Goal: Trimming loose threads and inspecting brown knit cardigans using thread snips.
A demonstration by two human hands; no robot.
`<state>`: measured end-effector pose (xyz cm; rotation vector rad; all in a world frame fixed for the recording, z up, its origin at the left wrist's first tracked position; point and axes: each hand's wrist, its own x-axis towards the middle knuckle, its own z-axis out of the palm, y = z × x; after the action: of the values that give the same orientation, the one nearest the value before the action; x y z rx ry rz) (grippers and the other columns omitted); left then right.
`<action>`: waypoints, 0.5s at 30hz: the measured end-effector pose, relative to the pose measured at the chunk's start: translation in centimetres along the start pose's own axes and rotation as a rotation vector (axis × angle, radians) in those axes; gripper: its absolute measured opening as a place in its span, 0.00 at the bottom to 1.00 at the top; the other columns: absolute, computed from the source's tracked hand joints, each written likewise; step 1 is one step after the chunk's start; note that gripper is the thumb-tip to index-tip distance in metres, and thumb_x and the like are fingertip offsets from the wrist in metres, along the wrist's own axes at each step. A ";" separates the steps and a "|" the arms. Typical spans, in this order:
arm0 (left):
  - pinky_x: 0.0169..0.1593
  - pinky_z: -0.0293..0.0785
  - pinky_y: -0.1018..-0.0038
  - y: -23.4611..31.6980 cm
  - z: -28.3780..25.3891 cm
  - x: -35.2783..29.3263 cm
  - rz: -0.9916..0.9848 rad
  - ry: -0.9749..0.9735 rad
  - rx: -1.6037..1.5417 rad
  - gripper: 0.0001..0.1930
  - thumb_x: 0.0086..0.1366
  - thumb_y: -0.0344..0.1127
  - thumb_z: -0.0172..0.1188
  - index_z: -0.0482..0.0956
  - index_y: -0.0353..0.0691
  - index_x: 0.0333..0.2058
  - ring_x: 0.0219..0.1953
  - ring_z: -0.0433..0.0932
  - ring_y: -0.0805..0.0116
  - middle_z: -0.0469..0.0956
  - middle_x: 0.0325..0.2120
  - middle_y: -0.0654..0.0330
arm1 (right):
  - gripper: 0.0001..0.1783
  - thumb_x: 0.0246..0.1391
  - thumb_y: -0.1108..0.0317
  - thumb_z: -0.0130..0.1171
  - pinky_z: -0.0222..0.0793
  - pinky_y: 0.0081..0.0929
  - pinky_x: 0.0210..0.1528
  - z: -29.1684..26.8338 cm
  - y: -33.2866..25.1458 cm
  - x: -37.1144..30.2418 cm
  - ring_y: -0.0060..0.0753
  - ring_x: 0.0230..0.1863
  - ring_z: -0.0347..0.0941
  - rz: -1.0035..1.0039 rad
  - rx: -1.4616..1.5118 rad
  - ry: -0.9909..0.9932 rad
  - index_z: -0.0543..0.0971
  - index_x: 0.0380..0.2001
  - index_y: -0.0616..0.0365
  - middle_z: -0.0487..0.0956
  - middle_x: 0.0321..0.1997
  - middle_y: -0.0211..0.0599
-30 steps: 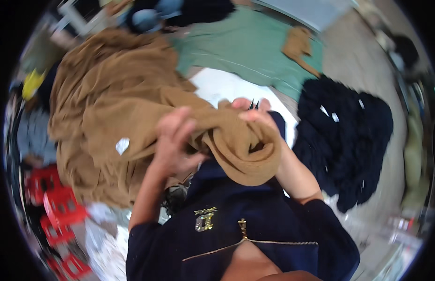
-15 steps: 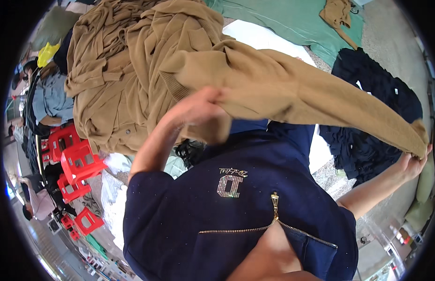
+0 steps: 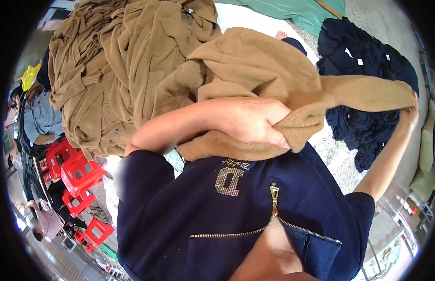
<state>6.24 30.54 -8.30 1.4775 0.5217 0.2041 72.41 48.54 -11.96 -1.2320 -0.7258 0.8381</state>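
A brown knit sweater (image 3: 273, 61) is bunched over my lap, one sleeve (image 3: 362, 91) stretched out to the right. My left hand (image 3: 259, 122) is closed on the fabric near the middle, its thumb over a fold and its fingertips partly hidden. Out at the far right, my right hand (image 3: 408, 114) grips the end of that sleeve. Part of the sweater hangs across my left forearm and chest.
At the left rises a big heap of brown knit garments (image 3: 119, 70). Dark navy garments (image 3: 367, 61) with white tags lie piled at the right. Red plastic stools (image 3: 81, 173) stand at the lower left. White and green sheets (image 3: 297, 11) cover the floor ahead.
My left hand has moved right and nearer my chest, bringing the sweater's body with it. My right hand has risen a little, still on the sleeve end. The sleeve now lies more level.
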 end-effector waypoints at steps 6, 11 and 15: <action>0.38 0.74 0.74 -1.4 -1.4 -0.1 0.178 0.101 -0.134 0.11 0.62 0.35 0.62 0.80 0.35 0.40 0.33 0.78 0.73 0.81 0.30 0.62 | 0.23 0.63 0.61 0.54 0.67 0.14 0.32 13.0 5.4 -2.9 0.25 0.39 0.78 0.194 -0.049 -0.274 0.71 0.57 0.61 0.79 0.51 0.41; 0.37 0.74 0.74 -1.9 -2.6 -3.9 0.161 0.316 -0.124 0.11 0.62 0.35 0.62 0.80 0.35 0.40 0.32 0.78 0.72 0.81 0.30 0.62 | 0.09 0.61 0.69 0.58 0.61 0.11 0.25 27.9 6.0 -19.8 0.12 0.26 0.70 -0.533 -0.149 -0.281 0.81 0.41 0.62 0.79 0.31 0.27; 0.36 0.74 0.75 -2.7 -2.4 -9.4 0.128 0.546 -0.112 0.11 0.63 0.36 0.62 0.80 0.35 0.40 0.31 0.78 0.72 0.81 0.30 0.63 | 0.11 0.50 0.70 0.66 0.73 0.26 0.36 33.0 10.3 -33.8 0.31 0.31 0.75 -0.824 -0.346 -0.900 0.79 0.36 0.63 0.77 0.31 0.39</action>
<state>-3.54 28.28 -8.97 1.3403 0.8374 0.7389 25.66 37.29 -16.68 -0.6620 -2.0039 0.5364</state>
